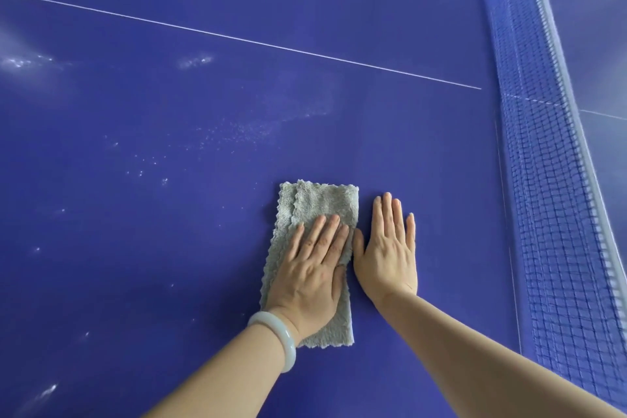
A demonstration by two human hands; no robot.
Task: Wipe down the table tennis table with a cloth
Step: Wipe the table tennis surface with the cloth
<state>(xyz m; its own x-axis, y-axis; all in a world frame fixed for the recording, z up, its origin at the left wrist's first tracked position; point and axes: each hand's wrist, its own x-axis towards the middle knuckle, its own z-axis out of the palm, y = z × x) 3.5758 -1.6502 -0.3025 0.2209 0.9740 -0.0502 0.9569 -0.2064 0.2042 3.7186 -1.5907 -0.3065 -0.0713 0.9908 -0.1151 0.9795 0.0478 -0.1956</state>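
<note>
Flatly pressing: left hand (310, 270) spread open on folded cloth (320, 202), gripping nothing; right hand (386, 248) open, flat on bare surface (169, 265) just beside it.
Risks: only palm pressure on cloth, so could slip/bunch mid-stroke; pale specks (237, 132) up-left easily missed; net (549, 180) off to right, poss. snag.
</note>
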